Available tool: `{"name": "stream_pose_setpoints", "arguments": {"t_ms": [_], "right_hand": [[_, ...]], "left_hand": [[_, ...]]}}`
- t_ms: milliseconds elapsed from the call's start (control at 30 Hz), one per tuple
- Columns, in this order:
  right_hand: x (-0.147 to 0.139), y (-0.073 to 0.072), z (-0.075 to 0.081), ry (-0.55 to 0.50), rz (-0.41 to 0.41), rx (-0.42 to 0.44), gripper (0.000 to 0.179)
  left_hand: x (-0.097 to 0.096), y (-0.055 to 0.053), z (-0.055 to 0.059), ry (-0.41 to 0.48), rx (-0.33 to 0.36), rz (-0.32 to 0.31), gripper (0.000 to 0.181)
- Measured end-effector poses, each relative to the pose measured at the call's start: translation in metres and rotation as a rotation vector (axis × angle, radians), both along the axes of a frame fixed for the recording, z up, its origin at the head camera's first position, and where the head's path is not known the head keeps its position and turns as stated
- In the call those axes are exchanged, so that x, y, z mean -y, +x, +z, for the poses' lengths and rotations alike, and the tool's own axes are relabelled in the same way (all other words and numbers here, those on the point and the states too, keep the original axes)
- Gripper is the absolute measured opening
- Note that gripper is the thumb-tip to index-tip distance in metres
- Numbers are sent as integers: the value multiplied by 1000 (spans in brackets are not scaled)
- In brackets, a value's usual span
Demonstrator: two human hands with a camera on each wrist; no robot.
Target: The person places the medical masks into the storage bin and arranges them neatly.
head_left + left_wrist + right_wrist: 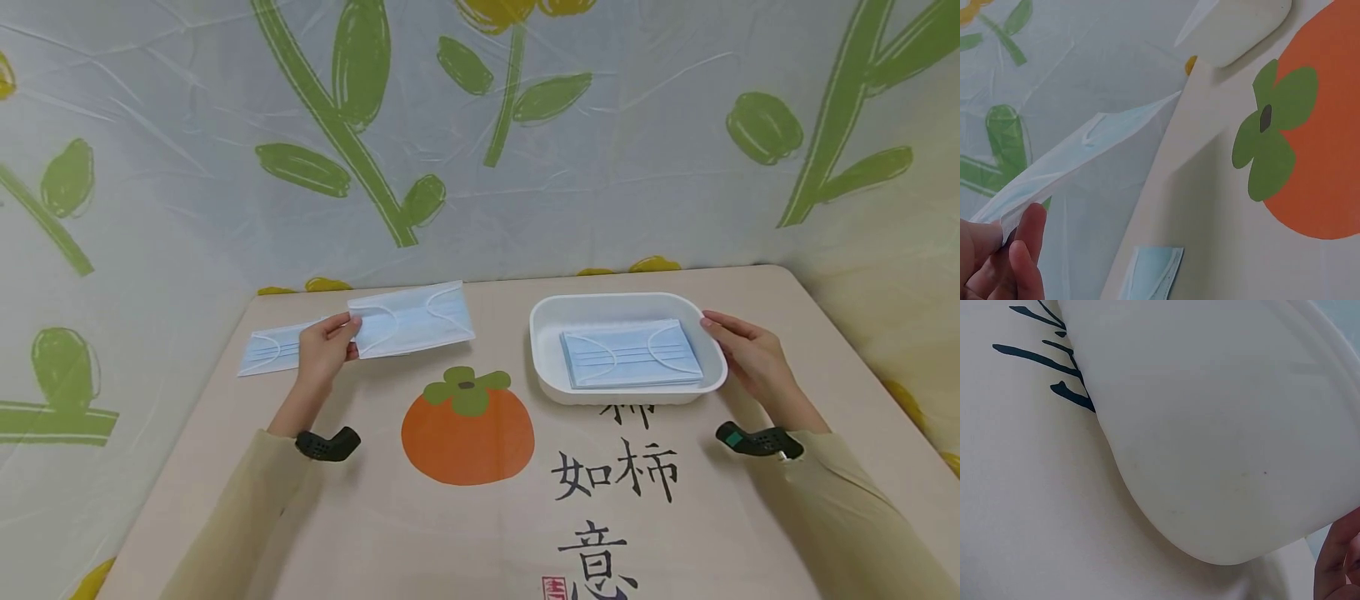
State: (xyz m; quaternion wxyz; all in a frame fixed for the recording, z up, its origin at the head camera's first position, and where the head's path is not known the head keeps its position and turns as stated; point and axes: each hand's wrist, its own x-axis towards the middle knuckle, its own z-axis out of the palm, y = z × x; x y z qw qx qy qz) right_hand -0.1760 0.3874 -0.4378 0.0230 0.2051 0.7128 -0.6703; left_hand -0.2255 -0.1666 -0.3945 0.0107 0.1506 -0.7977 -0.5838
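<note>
My left hand [325,346] pinches the left end of a light blue face mask [416,318], thumb on top and fingers beneath. In the left wrist view the raised mask [1085,153] slants up from the fingers, seen almost edge-on. Another face mask [270,348] lies on the table behind that hand, partly hidden by it. At the right, my right hand [752,354] grips the right rim of a white plastic basin [551,367]. Several stacked masks [633,357] lie flat inside it, ear loops on top. The right wrist view shows the basin's outer wall [1210,456] beside the fingers.
The beige table [450,542] carries a printed orange persimmon [468,442] and black written characters [615,475]. Along its far and left edges hangs a pale curtain [600,167] with green leaf patterns. A dark band [327,444] sits on each wrist.
</note>
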Motion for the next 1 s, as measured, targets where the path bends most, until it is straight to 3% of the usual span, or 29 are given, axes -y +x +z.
{"name": "stream_pose_setpoints", "arguments": {"t_ms": [267,633,1000], "right_hand": [[-1,-1,1,7,4,15,79],[-3,-1,2,24,47,21,78],[-3,-1,2,23,44,17,80]], "left_hand": [[-18,5,4,-24,-51,-27,39],[-40,13,11,49,-60,-40,39],[-71,17,20,102,-74,-106,37]]}}
